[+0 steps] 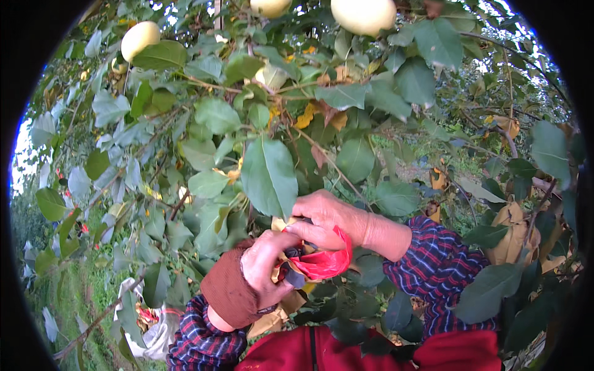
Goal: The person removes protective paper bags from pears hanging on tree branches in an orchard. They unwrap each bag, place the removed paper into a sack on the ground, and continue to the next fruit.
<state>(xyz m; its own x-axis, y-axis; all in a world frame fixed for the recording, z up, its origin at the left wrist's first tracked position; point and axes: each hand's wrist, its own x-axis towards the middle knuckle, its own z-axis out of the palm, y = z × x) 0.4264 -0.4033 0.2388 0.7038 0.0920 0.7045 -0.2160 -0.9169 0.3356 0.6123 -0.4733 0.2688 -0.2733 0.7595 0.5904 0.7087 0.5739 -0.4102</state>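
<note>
Both my hands meet low in the middle of the head view, under a large green leaf [269, 176]. My left hand [267, 264], with a brown knitted cuff at its wrist, grips a crumpled tan and dark paper fruit bag [294, 277]. A thin red sheet [325, 264] spills from the bag on the right. My right hand [327, 220] pinches the upper part of the same bag, its fingers partly behind the leaf. Whether a fruit is inside cannot be seen. Pale yellow apples [364, 16] hang at the top of the view, another apple [140, 41] at upper left.
Leafy twigs and a thin branch [334, 164] surround my hands. At lower left a white woven sack [160, 331] with red and tan scraps stands on grass. Tan paper bags [509, 232] hang among leaves at right. Another branch [95, 322] crosses the lower left.
</note>
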